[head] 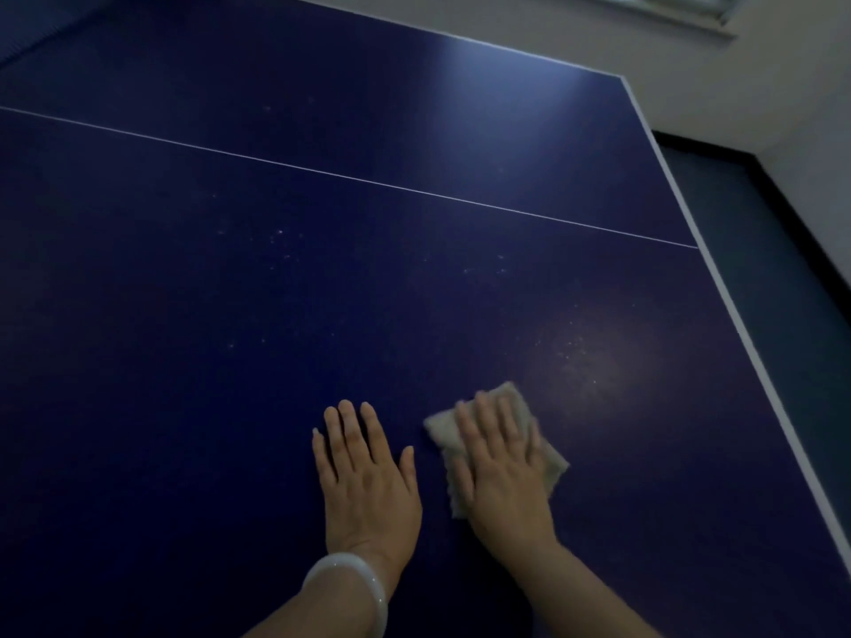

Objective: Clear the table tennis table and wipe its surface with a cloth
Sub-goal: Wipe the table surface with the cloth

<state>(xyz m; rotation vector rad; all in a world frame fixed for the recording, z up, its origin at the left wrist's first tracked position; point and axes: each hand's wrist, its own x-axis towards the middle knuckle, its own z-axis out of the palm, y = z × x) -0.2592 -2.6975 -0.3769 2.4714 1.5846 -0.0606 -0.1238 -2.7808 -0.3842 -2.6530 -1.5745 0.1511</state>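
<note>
The beige cloth [497,446] lies flat under the right grip [499,472], pressed onto the blue surface [230,292]; the left grip [366,481] rests spread and empty just beside it.

Your right hand [499,472] is pressed flat on a pale folded cloth [550,467], fingers spread, on the dark blue table [230,315]. Your left hand [366,481] lies palm-down just beside it, touching bare tabletop, with a white bangle [350,587] on that wrist. Pale specks dot the surface beyond the cloth, and a thin white line [350,178] crosses farther out.
</note>
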